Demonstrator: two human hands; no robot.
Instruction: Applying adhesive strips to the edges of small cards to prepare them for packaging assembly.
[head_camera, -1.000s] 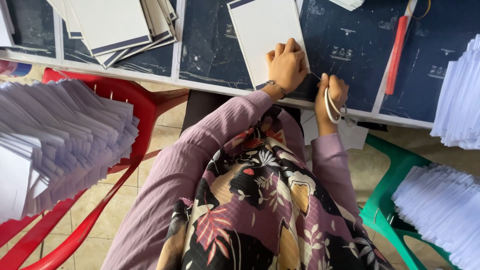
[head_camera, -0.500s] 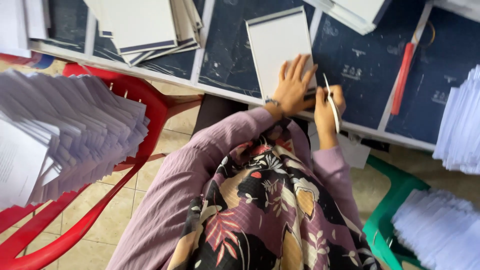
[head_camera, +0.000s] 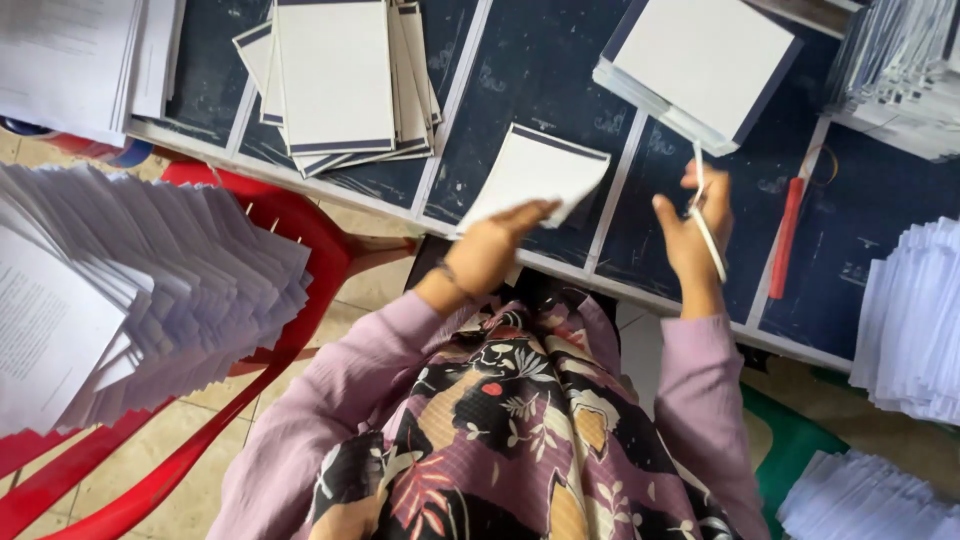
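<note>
My left hand (head_camera: 487, 250) grips the near corner of a white booklet with a dark spine edge (head_camera: 535, 175) and holds it tilted above the dark blue table (head_camera: 530, 70). My right hand (head_camera: 692, 230) is raised to the right of it, closed on a thin white flat strip (head_camera: 706, 225) that points up and down. Both arms wear light purple sleeves over a floral garment. A pile of similar booklets (head_camera: 335, 80) lies on the table to the upper left, and another pile (head_camera: 700, 65) sits just above my right hand.
A red pen-like tool (head_camera: 790, 235) lies on the table right of my right hand. A fanned stack of printed sheets (head_camera: 140, 290) rests on a red plastic chair (head_camera: 320, 250) at left. More white sheet stacks (head_camera: 915, 320) stand at right, above a green chair (head_camera: 790, 450).
My left hand had been pressing flat on the booklet on the table; now it has lifted the booklet by its corner. My right hand has risen with the strip.
</note>
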